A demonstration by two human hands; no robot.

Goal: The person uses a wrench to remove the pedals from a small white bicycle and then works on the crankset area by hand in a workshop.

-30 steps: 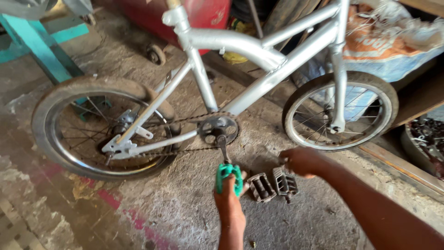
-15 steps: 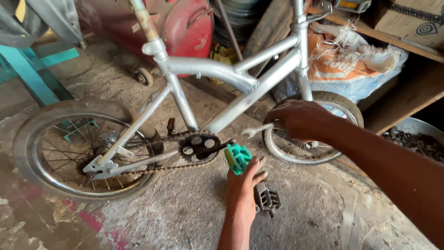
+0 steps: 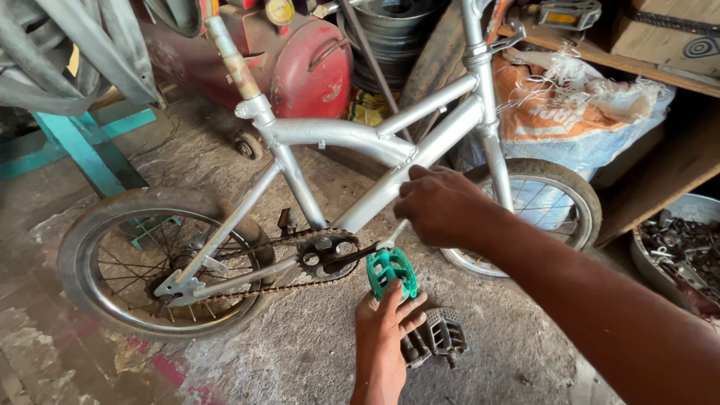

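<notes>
Left hand (image 3: 384, 330): we see it rise from the near edge, fingers (image 3: 395, 298) curled up onto the lower rim of the green pedal, touching it.
Green pedal (image 3: 391, 271): sits at the end of the crank arm (image 3: 351, 257), just above our left fingertips and just below our right hand, near the scene's centre.
Right hand (image 3: 442, 206): reaches in from the right, fingers bent and pressed together over a thin metal tool (image 3: 395, 233); we cannot tell how the tool is gripped, as its upper part is hidden.
Black pedals (image 3: 437, 335): two, lying on the concrete floor (image 3: 300, 352), just right of our left wrist.
Bicycle (image 3: 352, 139): small, silver frame, upright; chainring (image 3: 328, 253) left of the green pedal.
Rear wheel (image 3: 161, 259): left.
Front wheel (image 3: 540, 214): right, behind our right forearm.
Red tank (image 3: 307, 64): far, behind the frame.
</notes>
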